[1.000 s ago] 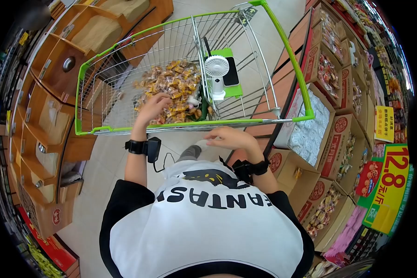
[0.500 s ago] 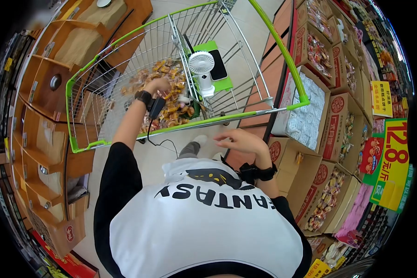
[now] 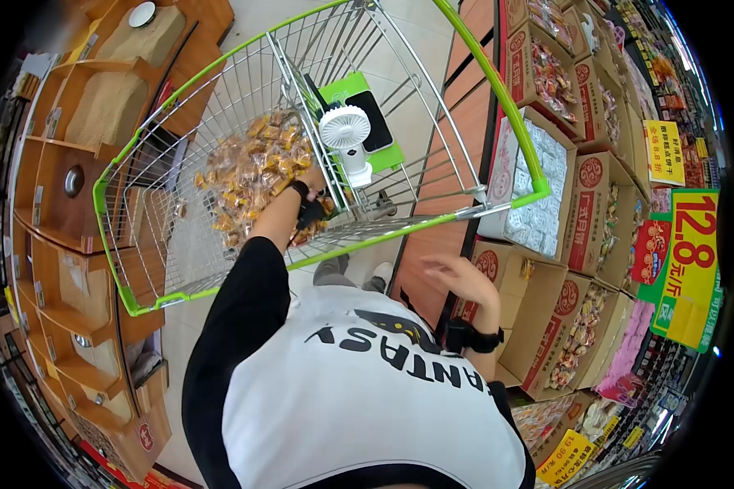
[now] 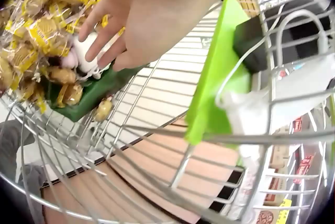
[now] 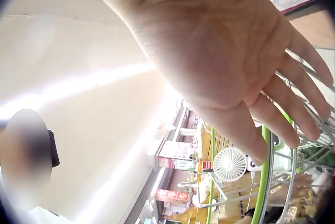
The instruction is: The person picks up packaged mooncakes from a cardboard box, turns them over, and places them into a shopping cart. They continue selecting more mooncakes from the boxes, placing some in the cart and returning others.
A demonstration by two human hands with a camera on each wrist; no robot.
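Observation:
My left hand [image 3: 311, 178] is inside the shopping cart [image 3: 212, 292], at the right edge of a pile of yellow-wrapped snacks [image 3: 257, 163]. In the left wrist view the fingers [image 4: 107, 38] extend, slightly spread, over a white item [image 4: 85, 51] and a dark green thing [image 4: 78, 108] beside the packets. Nothing shows in that hand's grasp. My right hand [image 3: 465, 279] hovers outside the cart, in front of my body. Its palm [image 5: 209, 51] and loose, spread fingers appear in the right wrist view, holding nothing.
A white handheld fan [image 3: 347, 134] and a phone [image 3: 375, 121] sit by the green seat flap [image 3: 347, 85] of the cart. Cardboard boxes of packaged snacks [image 3: 577, 338] line the right side. Wooden display bins [image 3: 77, 277] stand on the left.
My left hand has reached deeper into the cart and moved right across the snack pile. The right hand stays in the air, and the cart has shifted left in the head view.

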